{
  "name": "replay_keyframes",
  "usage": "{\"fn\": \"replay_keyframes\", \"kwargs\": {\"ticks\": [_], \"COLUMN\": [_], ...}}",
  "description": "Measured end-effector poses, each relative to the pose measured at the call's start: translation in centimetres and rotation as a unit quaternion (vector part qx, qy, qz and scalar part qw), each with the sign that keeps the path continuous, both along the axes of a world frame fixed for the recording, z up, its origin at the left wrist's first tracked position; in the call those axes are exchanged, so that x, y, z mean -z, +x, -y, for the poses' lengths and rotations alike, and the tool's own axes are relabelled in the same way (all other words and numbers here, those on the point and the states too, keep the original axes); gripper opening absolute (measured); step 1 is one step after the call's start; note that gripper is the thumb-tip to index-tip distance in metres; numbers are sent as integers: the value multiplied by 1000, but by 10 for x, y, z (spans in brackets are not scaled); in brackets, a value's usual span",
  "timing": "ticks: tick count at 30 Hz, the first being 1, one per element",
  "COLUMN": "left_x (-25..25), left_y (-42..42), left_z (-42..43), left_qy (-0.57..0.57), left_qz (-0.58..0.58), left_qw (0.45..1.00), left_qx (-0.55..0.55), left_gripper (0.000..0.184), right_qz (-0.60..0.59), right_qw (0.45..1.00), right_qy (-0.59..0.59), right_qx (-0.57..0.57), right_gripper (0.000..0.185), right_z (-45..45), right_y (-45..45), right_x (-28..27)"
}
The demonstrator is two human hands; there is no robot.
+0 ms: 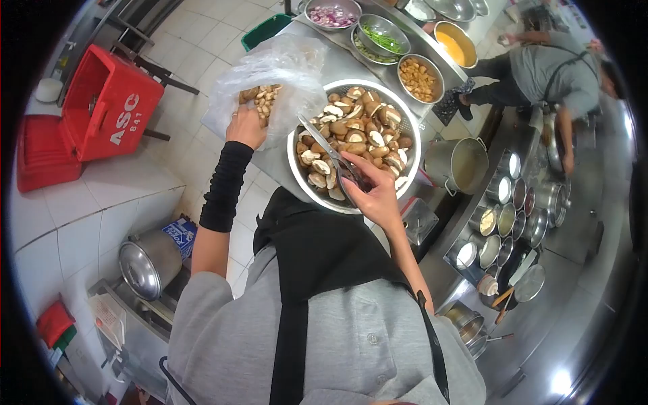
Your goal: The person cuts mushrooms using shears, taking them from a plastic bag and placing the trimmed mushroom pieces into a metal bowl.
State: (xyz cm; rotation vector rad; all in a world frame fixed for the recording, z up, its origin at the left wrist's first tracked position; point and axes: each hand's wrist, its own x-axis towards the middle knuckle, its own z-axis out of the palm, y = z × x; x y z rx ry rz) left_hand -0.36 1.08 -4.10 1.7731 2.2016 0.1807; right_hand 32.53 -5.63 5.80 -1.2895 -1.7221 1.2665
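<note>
My right hand (370,189) is closed around the handles of a pair of scissors (327,143). The blades lie parted over the mushrooms and point up and left. Below them, a white-rimmed colander (295,162) is heaped with brown mushrooms (356,137), many cut to show white insides. To its left stands a clear plastic bag (287,67) with more mushrooms (266,101) inside. My left hand (249,127) reaches into the bag's mouth with its fingers curled among the pieces. Its fingertips are hidden, and so is what they grip.
Beyond the colander stand steel bowls of chopped red onion (332,15), green vegetables (381,37) and brown cubes (418,79). A stockpot (457,165) is at right, near several seasoning containers (506,219). Another person (553,71) works there. A red cooler (101,108) is at left.
</note>
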Motion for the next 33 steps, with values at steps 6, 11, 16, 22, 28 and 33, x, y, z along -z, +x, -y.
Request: {"fn": "replay_keyframes", "kwargs": {"ticks": [6, 11, 16, 22, 28, 33], "left_x": [-16, -20, -34, -17, -23, -25], "left_y": [-14, -3, 19, 6, 12, 11], "left_z": [21, 27, 27, 32, 35, 38], "left_qy": [234, 172, 251, 155, 150, 153], "left_qz": [289, 669, 684, 756, 763, 739], "left_qw": [925, 711, 659, 598, 589, 615], "left_qx": [-79, -132, -190, -217, -220, -230], "left_gripper": [37, 32, 36, 34, 37, 33], "right_qz": [46, 105, 145, 161, 145, 144], "right_qw": [998, 993, 985, 982, 985, 978], "right_qy": [-2, 33, 54, 32, 53, 110], "right_qx": [-42, -53, -73, -92, -73, -107], "right_gripper": [44, 45, 44, 44, 46, 46], "right_z": [-9, -32, -43, -46, -44, -48], "right_y": [-29, -59, -71, -70, -79, -85], "right_x": [-15, -15, -12, -20, -19, -2]}}
